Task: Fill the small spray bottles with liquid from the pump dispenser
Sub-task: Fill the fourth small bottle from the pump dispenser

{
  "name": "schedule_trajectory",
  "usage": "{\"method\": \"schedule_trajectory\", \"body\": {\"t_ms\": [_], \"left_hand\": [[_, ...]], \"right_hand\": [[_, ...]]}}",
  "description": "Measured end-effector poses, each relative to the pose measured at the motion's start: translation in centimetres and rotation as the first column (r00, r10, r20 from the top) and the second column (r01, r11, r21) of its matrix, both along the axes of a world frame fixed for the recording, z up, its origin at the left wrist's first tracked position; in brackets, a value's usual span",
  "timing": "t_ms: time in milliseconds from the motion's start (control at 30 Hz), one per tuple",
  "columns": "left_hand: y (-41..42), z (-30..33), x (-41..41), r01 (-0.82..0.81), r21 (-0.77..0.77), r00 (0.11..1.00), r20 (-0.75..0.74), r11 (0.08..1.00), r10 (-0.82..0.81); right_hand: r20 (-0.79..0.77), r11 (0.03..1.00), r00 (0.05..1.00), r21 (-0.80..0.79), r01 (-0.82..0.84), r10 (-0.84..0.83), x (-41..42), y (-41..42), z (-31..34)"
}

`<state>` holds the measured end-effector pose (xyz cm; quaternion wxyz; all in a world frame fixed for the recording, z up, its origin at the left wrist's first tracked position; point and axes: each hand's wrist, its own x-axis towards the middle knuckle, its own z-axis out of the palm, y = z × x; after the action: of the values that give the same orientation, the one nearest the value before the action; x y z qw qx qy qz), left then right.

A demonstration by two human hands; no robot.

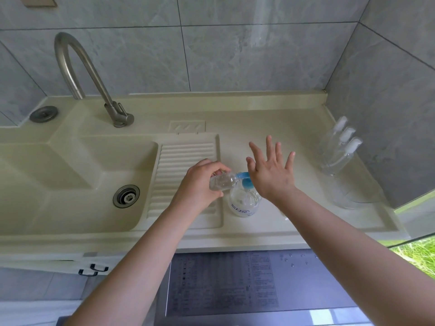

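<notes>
Head view, and closest to us are two bare forearms reaching over the counter edge. The left hand (pixel 200 182) is curled round a small clear bottle (pixel 222 182), tipped on its side with its open neck pointing right, right up against the blue spout of the pump bottle (pixel 244 198). That pump bottle stands upright on the counter (pixel 270 224), just right of the ribbed draining board (pixel 186 161). The right hand (pixel 270 170) is over the blue pump head with fingers spread straight and released, gripping nothing; whether the palm is actually pressing the pump I can't tell from here.

Here's the risk, as I see it: that little neck is narrow, and if it sits slightly off the spout, a push will send liquid down the outside and onto the counter. A flat, open palm could also tip the pump bottle sideways, since nothing steadies its base.

Further back, at the right by the wall, three more small spray bottles (pixel 339 147) lean together in a clear holder (pixel 348 196). Off to the left are the sink (pixel 70 184) and, beyond it, the curved tap (pixel 77 67).
</notes>
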<state>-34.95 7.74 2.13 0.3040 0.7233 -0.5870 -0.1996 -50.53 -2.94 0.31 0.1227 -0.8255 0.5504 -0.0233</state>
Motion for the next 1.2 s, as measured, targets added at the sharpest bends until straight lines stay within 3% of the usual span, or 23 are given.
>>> {"method": "schedule_trajectory", "body": {"t_ms": [700,1200], "left_hand": [[0.1,0.0,0.3,0.0,-0.007,1.0,-0.009,1.0,-0.001],[0.2,-0.2,0.4,-0.005,-0.004,1.0,-0.004,1.0,0.005]], "right_hand": [[0.052,1.0,0.999,-0.026,0.015,-0.014,0.1,-0.2,1.0],[-0.022,0.998,0.999,-0.054,-0.024,0.023,0.4,-0.3,1.1]]}}
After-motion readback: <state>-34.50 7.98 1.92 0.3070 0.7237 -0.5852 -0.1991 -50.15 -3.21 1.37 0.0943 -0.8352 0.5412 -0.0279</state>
